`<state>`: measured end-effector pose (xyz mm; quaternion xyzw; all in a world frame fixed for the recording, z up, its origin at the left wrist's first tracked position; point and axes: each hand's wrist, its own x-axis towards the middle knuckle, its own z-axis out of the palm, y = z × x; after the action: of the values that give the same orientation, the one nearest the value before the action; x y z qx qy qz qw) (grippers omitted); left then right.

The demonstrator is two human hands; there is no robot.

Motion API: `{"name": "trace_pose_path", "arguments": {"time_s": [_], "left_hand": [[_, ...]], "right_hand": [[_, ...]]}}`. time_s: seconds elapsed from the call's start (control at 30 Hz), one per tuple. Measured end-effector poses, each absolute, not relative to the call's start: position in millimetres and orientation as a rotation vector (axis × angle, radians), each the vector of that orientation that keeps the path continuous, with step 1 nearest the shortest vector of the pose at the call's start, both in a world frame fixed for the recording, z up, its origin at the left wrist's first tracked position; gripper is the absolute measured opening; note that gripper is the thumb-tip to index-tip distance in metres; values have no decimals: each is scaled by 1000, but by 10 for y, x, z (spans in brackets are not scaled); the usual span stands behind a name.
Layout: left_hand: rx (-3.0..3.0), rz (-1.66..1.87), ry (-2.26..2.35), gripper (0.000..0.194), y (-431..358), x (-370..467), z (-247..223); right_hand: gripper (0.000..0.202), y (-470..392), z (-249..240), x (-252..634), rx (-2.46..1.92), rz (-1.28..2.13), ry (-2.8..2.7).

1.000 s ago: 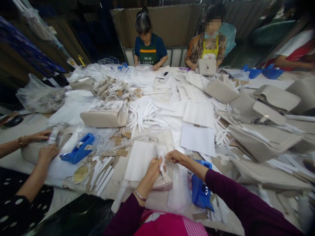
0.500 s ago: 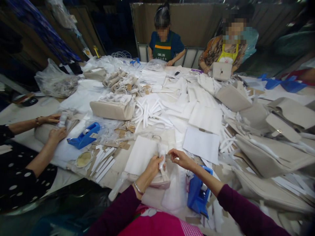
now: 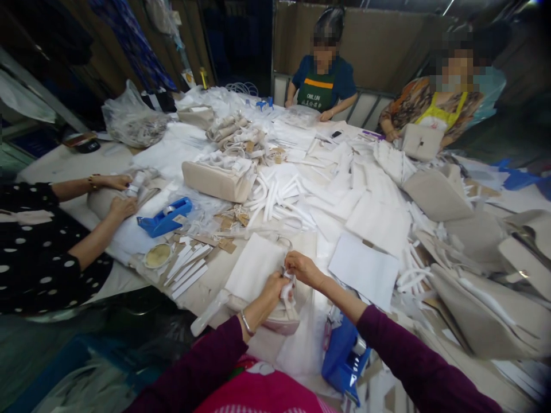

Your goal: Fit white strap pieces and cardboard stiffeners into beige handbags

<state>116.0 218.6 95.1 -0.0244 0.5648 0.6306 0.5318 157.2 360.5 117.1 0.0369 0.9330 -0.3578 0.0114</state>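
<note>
A beige handbag point(image 3: 286, 326) lies in front of me with a white foam sheet point(image 3: 252, 268) over its upper part. My left hand point(image 3: 274, 289) is closed around a strap point(image 3: 287, 292) of the bag that is wrapped in white padding. At the top of that wrapping, my right hand point(image 3: 302, 268) has its thumb and fingers pinched together. What lies between those fingertips is too small to make out. Beside my right forearm stands a blue tape dispenser point(image 3: 344, 355). A white-wrapped strap end point(image 3: 209, 314) sticks out from the bag's left side.
Beige bags point(image 3: 486, 310) are piled on the right. White padding tubes point(image 3: 275, 195) and a padded bag point(image 3: 217, 175) lie ahead. Another blue tape dispenser point(image 3: 166, 217) is near a co-worker's hands point(image 3: 123, 207) on the left. Two people sit across the table.
My right hand has moved left, from beside the wrapped strap onto its top, where it meets my left hand. The view has shifted, so the surroundings sit differently. My left hand keeps its hold.
</note>
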Motion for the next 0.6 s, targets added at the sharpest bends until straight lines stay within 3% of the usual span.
{"name": "trace_pose_path", "arguments": {"time_s": [0.23, 0.53, 0.6], "left_hand": [[-51, 1556, 1343, 23, 2180, 1191, 978], [-98, 1582, 1407, 17, 2179, 1194, 964], [-101, 1598, 1406, 17, 2187, 1195, 944]], "right_hand": [[9, 3594, 1276, 1400, 226, -862, 2738], [33, 3518, 1397, 1063, 109, -614, 2600], [28, 3492, 1396, 988, 61, -498, 2563]]}}
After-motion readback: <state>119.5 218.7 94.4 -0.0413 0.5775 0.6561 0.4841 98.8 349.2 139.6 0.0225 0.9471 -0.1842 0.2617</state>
